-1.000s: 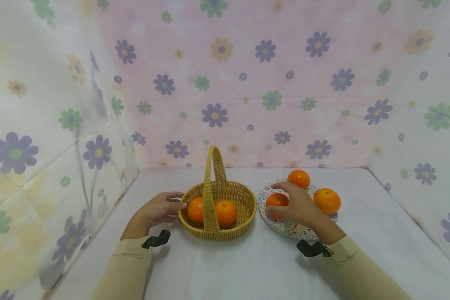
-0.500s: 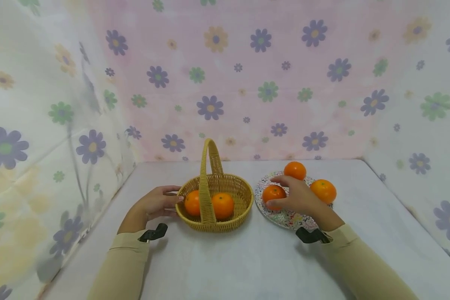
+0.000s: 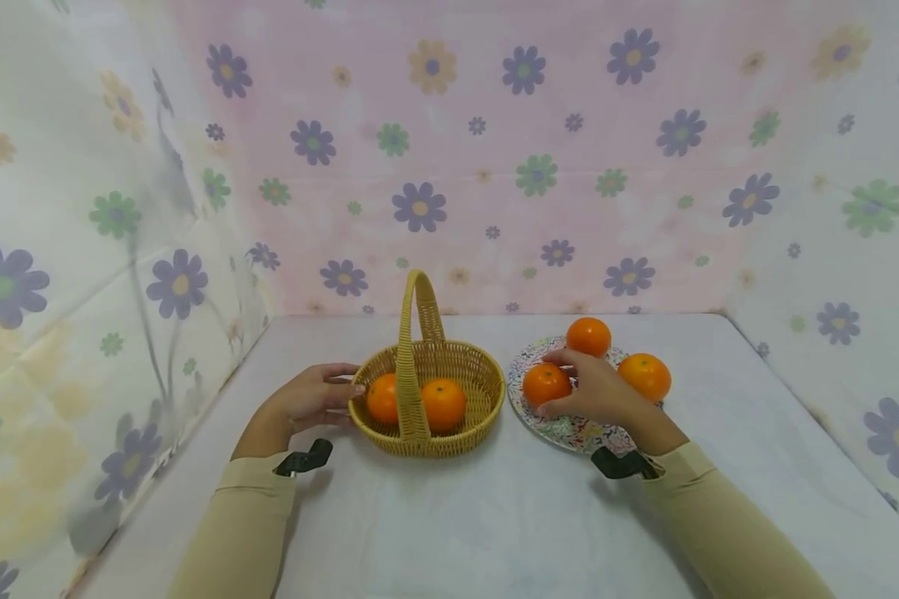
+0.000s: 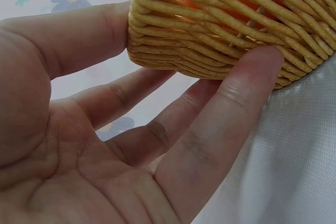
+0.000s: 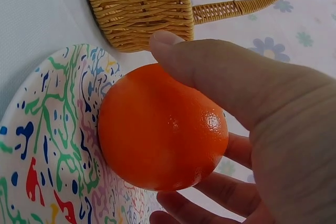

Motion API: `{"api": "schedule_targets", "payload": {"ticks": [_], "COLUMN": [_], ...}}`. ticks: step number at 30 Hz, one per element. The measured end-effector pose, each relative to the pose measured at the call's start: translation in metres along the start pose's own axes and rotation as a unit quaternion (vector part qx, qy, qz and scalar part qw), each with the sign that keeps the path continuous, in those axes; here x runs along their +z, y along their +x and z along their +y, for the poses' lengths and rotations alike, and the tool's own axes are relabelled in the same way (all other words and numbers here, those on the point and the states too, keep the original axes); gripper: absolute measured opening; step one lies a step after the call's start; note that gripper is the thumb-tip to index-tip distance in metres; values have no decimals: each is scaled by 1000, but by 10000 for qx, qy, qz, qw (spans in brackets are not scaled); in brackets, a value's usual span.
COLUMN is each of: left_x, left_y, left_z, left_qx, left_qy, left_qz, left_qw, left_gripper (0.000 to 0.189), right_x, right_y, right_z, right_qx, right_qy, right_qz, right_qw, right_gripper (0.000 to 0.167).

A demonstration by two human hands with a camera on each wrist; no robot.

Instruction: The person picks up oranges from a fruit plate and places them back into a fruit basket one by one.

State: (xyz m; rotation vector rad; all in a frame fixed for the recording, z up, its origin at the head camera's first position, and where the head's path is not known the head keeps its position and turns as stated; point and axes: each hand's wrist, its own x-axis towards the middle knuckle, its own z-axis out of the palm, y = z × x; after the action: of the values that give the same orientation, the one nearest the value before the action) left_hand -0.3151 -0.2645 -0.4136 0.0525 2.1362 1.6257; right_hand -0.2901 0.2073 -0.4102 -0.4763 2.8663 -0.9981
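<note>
My right hand (image 3: 603, 389) is bent around an orange (image 3: 547, 385) on the speckled plate (image 3: 562, 433). In the right wrist view the thumb lies along that orange's upper edge, and the other fingers reach behind it. At the left, my left hand (image 3: 310, 399) touches the end of a yellow wicker basket (image 3: 460, 445) with nearly straight fingers. The left wrist view shows its fingertips against the woven wall (image 4: 210, 30). Inside the basket lie two more oranges, one (image 3: 444, 405) right of the handle and another (image 3: 384, 398) partly behind it.
Two other oranges sit toward the plate's far side, one at the back (image 3: 588, 337) and one at the right (image 3: 644, 378). The basket's tall handle (image 3: 412, 358) arches up beside the plate. A white cloth (image 3: 449, 532) covers the table, with flowered curtains (image 3: 494, 166) around it.
The right hand's thumb and fingers have drawn in closer around the orange on the plate. The left hand stays at the basket. The whole head view has shifted slightly.
</note>
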Motion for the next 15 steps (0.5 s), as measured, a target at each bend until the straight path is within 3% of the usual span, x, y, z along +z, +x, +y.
{"api": "schedule_targets", "payload": {"ticks": [15], "left_x": [0], "left_y": [1], "left_z": [-1], "left_qx": [-39], "left_qy": [-110], "left_qz": [42], "left_qw": [9999], "left_gripper": [73], "right_x": [0], "right_y": [2], "right_z": [5], "right_qx": [168], "right_qy": [52], "right_qz": [-12], "right_qw": [9998], "right_gripper": [90]}}
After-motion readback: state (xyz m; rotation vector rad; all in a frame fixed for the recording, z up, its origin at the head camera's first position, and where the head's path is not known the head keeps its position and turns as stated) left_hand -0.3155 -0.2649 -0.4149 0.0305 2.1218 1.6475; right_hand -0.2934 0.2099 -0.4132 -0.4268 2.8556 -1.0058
